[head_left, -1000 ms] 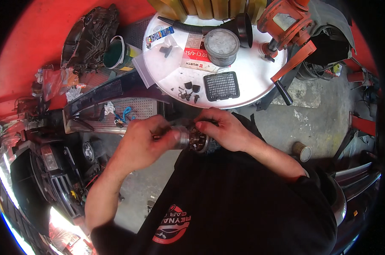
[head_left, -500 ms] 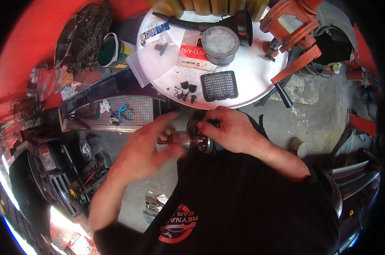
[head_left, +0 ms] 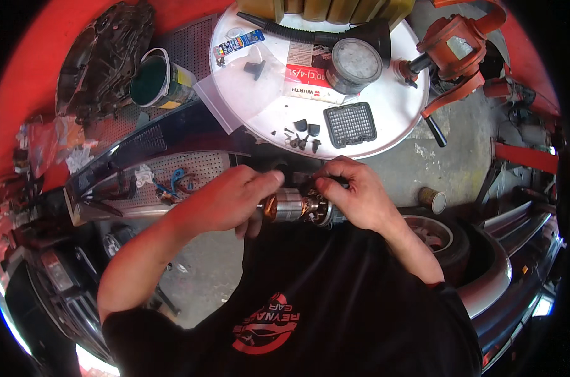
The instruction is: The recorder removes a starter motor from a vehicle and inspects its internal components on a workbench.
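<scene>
In front of my chest lies a motor armature [head_left: 290, 205], with a silvery cylindrical core, copper windings and a metal ring at its right end. My left hand [head_left: 237, 196] is curled around the armature's left end, its thumb over the top. The shaft tip shows beside the palm. Over the right end, by the copper parts and the ring, my right hand [head_left: 355, 191] has thumb and fingers pinched together. What lies between those fingers is mostly hidden. Just beyond, on the round white table, small black parts and screws [head_left: 304, 139] lie beside a black-framed grille [head_left: 349, 124].
The white table [head_left: 266, 125] also bears a round metal tin [head_left: 356, 65], a red-white carton [head_left: 307, 85] and a black funnel with hose [head_left: 373, 43]. An orange crank device [head_left: 454, 53] stands right. Left are a bucket [head_left: 154, 78] and a perforated tray [head_left: 203, 166]; a wheel [head_left: 431, 235] lies right.
My left hand has closed from spread, blurred fingers onto the armature's left end. The right hand stays at the other end. The view has shifted, with the table's contents now farther right.
</scene>
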The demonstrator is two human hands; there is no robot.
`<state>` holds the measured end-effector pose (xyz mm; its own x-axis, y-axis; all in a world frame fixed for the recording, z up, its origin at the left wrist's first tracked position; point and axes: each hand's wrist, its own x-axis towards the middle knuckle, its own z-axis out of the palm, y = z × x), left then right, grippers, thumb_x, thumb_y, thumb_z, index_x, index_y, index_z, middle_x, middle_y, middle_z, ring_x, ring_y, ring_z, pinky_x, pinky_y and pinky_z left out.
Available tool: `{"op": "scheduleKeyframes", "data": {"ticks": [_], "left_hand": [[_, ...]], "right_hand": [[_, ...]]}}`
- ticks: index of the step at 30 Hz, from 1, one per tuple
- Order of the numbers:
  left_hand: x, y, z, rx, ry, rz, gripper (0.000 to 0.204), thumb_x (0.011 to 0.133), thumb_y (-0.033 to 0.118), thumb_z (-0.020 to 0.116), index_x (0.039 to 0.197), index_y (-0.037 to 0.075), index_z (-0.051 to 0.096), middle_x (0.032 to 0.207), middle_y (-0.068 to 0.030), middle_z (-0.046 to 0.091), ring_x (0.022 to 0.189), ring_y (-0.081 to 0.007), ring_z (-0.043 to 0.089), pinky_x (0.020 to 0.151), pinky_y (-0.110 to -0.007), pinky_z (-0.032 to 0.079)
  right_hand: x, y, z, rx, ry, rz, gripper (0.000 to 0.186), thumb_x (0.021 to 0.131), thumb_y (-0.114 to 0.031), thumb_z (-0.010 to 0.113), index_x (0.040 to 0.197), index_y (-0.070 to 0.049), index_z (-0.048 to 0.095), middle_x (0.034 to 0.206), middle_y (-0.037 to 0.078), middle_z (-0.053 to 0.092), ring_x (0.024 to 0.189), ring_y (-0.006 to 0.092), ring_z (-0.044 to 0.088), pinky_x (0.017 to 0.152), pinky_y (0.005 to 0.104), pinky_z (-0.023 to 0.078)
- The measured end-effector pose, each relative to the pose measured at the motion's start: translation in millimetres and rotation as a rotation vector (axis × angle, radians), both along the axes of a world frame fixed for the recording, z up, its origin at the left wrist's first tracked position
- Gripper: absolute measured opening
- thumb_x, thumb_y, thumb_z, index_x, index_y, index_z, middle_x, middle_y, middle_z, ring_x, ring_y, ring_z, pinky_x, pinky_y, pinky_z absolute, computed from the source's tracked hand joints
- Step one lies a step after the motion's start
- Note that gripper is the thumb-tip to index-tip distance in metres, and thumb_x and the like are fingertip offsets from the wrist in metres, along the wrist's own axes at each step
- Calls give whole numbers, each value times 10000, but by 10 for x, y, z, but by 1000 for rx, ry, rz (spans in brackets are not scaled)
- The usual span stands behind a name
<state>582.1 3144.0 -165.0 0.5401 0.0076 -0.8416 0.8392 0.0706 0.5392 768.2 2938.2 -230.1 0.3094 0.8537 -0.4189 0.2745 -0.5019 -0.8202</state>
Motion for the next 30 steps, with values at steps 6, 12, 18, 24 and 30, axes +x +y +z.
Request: {"op": "scheduleKeyframes", "data": {"ticks": [6,12,18,24,30], "left_hand": [[-268,4,-90,678,-863,-344,579,845,317,876,1315,48,672,1091,-168,736,1069,-350,743,959,-439,576],[-177,243,-208,463,-493,-204,402,1056,313,692,1306,3,646,973,-179,742,836,-282,759,768,-398,592],[-105,220,-206,750,-1101,-386,358,1057,280,678,1301,17,673,1078,-201,739,908,-338,745,811,-429,585],[-32,219,-126,820,-932,-357,534,967,387,787,1348,45,635,1270,-218,677,1116,-332,699,917,-469,557],[69,230,-16,620,-628,-388,543,987,338,769,1415,50,600,1272,-233,680,1128,-383,694,954,-458,558]], "right_hand": [[-272,100,-100,-81,74,-147,378,969,-426,702,1071,-79,812,1044,183,758,980,368,747,878,426,560],[-345,96,-136,-32,74,-202,376,982,-394,705,1075,-43,801,1017,188,752,968,331,750,874,410,557],[-280,124,-205,1,139,-224,360,997,-354,714,1089,-16,795,1086,188,758,989,277,740,894,383,553],[-153,147,-282,20,187,-244,362,1000,-337,728,1107,4,786,1065,160,758,985,238,727,904,369,547],[-10,231,-255,24,199,-181,377,1007,-351,720,1134,-2,787,1065,168,759,983,234,721,895,366,546]]}}
